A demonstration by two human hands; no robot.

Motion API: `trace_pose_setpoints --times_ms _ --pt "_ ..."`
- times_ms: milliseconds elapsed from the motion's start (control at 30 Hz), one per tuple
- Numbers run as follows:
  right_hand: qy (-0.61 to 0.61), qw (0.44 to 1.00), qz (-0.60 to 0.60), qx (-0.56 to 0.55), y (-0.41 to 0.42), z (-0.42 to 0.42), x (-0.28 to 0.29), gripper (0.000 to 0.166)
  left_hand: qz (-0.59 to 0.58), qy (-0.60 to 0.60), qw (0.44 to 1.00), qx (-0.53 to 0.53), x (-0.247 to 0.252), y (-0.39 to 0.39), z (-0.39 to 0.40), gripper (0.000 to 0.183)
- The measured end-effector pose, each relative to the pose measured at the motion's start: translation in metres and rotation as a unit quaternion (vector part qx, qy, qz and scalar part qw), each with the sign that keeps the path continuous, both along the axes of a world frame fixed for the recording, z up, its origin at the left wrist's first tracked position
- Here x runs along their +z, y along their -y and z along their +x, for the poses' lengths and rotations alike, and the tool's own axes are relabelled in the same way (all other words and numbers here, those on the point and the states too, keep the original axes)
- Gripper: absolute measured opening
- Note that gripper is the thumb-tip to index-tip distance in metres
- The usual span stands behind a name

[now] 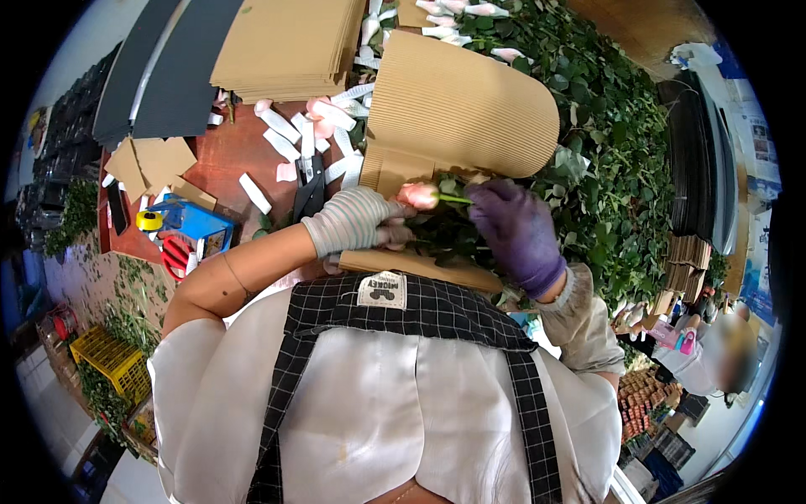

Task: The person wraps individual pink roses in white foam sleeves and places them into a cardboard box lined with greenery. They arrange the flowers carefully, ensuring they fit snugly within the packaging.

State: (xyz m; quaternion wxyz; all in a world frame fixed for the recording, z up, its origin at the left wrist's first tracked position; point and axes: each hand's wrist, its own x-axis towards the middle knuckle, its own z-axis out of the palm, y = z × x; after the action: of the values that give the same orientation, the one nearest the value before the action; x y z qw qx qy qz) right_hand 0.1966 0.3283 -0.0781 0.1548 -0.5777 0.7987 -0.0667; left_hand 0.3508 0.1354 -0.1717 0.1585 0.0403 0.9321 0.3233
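Observation:
A pale pink rose (419,196) lies sideways between my hands, its bloom to the left and its green stem to the right. My right hand (519,230), in a purple glove, grips the stem. My left hand (356,220) wears a striped fingerless glove. Its fingertips reach the bloom's left edge; whether they pinch a petal is unclear. Behind the rose, a sheet of corrugated cardboard (459,107) curves up from the bench. A rolled cardboard edge (422,266) lies nearer my body, with dark green leaves between the two.
Leafy rose stems (604,157) are heaped to the right. Flat cardboard sheets (283,47) are stacked at the back left. White sleeves (280,126), some around pink blooms, and black scissors (310,189) lie nearby. Red-handled scissors (177,255) rest by a blue box (201,220). A person (711,353) is at far right.

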Motion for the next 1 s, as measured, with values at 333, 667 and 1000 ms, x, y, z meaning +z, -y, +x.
trace_pose_setpoints --times_ms 333,667,1000 --pt "-0.099 0.99 0.1 -0.03 0.022 0.004 -0.048 0.037 -0.068 0.084 0.988 -0.108 0.026 0.007 -0.024 0.047" --pt "-0.175 0.976 0.125 -0.024 0.032 -0.004 -0.076 0.017 -0.057 0.068 0.994 -0.066 0.02 0.006 -0.01 0.046" --pt "-0.194 0.973 0.022 0.121 0.045 0.015 -0.069 0.027 -0.028 0.025 0.999 -0.032 0.011 0.003 0.002 0.04"
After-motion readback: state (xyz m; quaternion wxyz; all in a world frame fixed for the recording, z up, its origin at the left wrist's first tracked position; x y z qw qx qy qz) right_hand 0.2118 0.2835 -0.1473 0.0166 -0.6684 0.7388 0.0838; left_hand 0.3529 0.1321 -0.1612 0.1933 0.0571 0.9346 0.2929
